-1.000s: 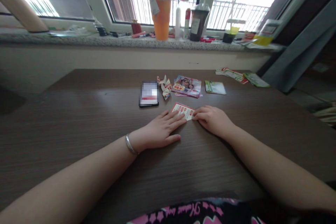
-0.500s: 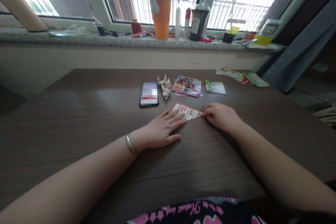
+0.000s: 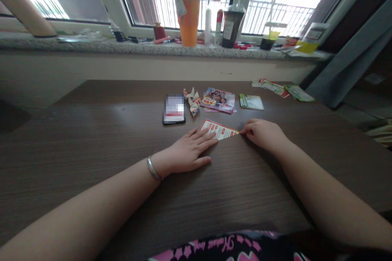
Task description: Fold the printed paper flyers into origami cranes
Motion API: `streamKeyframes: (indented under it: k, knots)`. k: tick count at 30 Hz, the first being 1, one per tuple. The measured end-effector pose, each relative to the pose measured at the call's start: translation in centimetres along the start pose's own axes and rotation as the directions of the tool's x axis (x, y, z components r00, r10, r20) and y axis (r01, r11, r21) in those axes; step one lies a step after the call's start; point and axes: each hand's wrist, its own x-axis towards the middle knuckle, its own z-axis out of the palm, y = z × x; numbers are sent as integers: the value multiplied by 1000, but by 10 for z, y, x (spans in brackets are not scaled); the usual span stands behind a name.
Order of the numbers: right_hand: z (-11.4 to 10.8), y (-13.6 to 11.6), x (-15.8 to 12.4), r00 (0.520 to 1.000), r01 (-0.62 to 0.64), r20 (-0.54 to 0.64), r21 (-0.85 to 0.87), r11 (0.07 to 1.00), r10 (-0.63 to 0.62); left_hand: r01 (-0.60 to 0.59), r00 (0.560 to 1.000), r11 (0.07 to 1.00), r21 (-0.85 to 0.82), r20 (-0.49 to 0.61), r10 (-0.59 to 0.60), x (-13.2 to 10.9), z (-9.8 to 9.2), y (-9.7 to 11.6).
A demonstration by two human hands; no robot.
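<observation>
White, red-edged paper [image 3: 225, 131] lies on the table [image 3: 92, 134], one slanting fold apparently made, no further shaping visible; the left hand [image 3: 190, 151] spreads flat over it, the right hand [image 3: 266, 133] touches its tip, whether pinching I cannot tell

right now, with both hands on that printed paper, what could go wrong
The left hand lies flat over one end of the printed paper; if it slips, the sheet might skew.

The right hand's fingers are at the narrow tip, which could bend or crease unevenly under pressure.

The folded paper shape sits beside the phone, beyond the left hand; a forward sweep might knock it.
</observation>
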Motion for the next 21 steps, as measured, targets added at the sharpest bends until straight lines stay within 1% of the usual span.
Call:
streamKeyframes:
  k: [4, 8, 11, 13, 14, 15, 16, 18, 19, 20, 21]
  knots:
    - [-1, 1, 0, 1000, -23, 9, -17, 1000, 23, -6, 1000, 1000, 2, -7, 6, 1, 1, -1]
    - [0, 1, -2, 1000, -25, -6, -39, 999, 25, -9, 1000, 1000, 0, -10, 9, 0, 2, -1]
    - [2, 0, -2, 997, -68, -39, -75, 995, 66, -7, 1000, 1000, -7, -15, 7, -1, 1, -1]
    - [3, -3, -2, 995, -62, -88, -60, 996, 56, -8, 999, 1000, -7, -31, 8, -1, 0, 0]
    - [3, -5, -1, 993, -21, -119, -32, 999, 17, -10, 999, 1000, -7, -42, 10, -1, -1, 0]
    - [3, -8, -1, 987, 48, -151, 6, 999, -46, -13, 998, 1000, -6, -53, 13, -1, -2, 1]
    - [3, -12, -1, 975, 146, -179, 49, 988, -135, -18, 998, 1000, -6, -64, 18, 0, -3, 0]
    - [3, -19, -1, 918, 370, -205, 127, 920, -341, -35, 996, 999, -10, -88, 34, 1, -5, 0]
    - [4, -23, -2, 885, 451, -200, 152, 879, -420, -44, 994, 999, -12, -103, 43, 2, -6, -1]
    - [5, -27, -2, 863, 498, -202, 173, 850, -464, -53, 992, 999, -13, -116, 51, 2, -7, -2]
    - [6, -29, -2, 856, 510, -206, 189, 839, -474, -58, 991, 998, -12, -126, 56, 3, -8, -2]
